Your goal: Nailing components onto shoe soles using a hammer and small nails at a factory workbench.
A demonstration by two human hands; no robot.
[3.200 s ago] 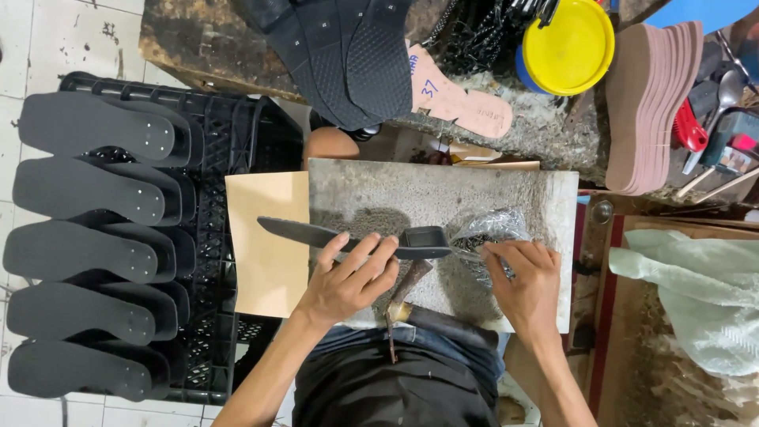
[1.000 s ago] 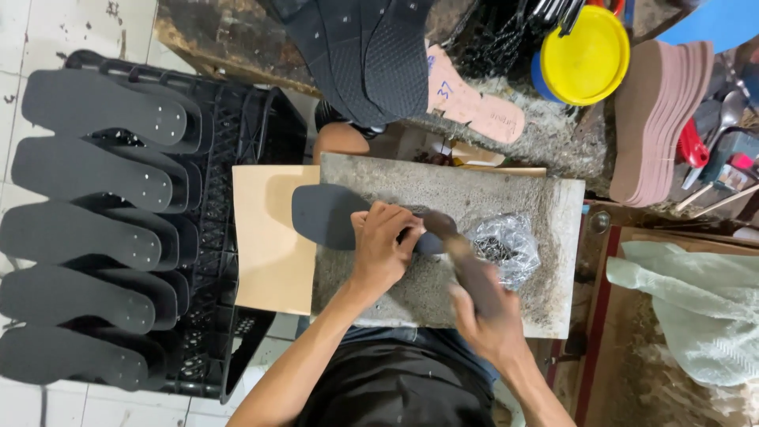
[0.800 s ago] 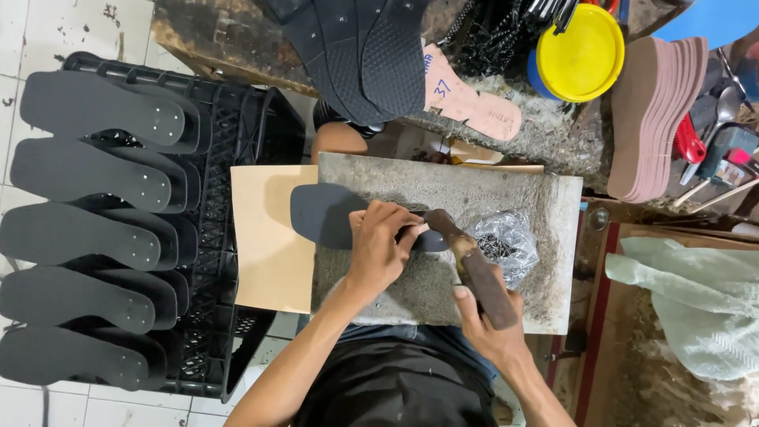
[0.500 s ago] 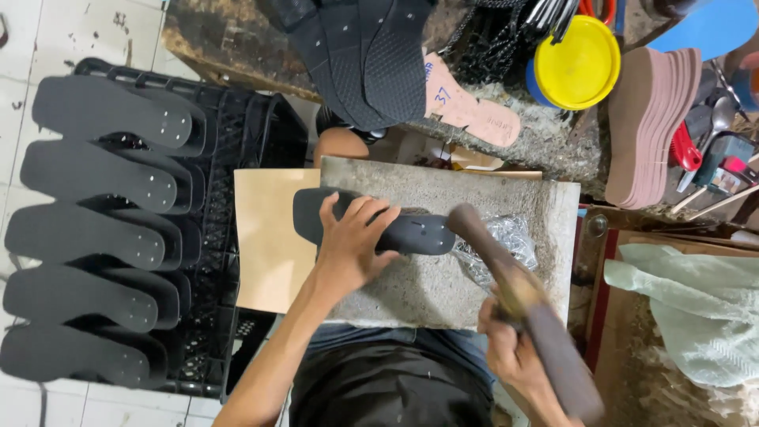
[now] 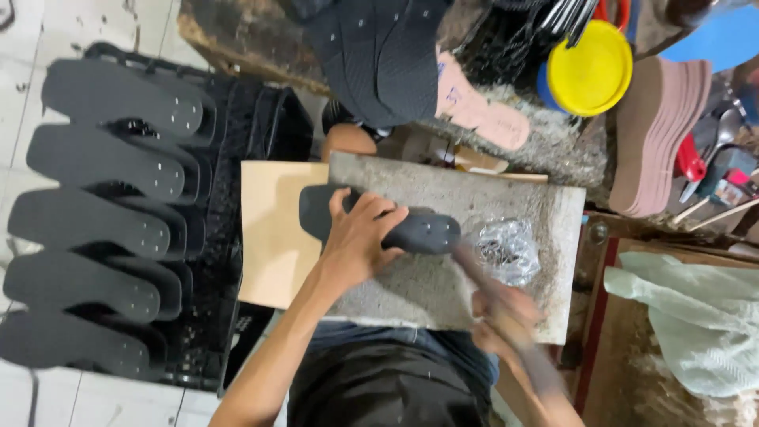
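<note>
Sole (image 5: 427, 232), black, lay flat on stone slab (image 5: 443, 292); my left hand (image 5: 360, 241) pressed it down, fingers curled over. Right hand (image 5: 502, 316) blurred, wrapped round hammer (image 5: 474, 265) handle.

arms: bare, sleeveless | top: black | trousers: blue denim

Black sole (image 5: 411, 231) under my left hand (image 5: 360, 241), w/ tiny pale dots near its end. Slab (image 5: 506, 202) beneath it is speckled grey; board (image 5: 273, 237) beside it plain tan. Clear, glinting plastic bag (image 5: 506, 249) w/ dark bits inside. Row of black soles (image 5: 111, 166) on a black crate (image 5: 237, 237), each w/ small light dots. Lid (image 5: 589, 67) is bright yellow, insole (image 5: 478, 111) pink, stacked soles (image 5: 656, 146) dusty brown. Cloth (image 5: 688, 316) pale green. My shirt (image 5: 387, 391) black.
</note>
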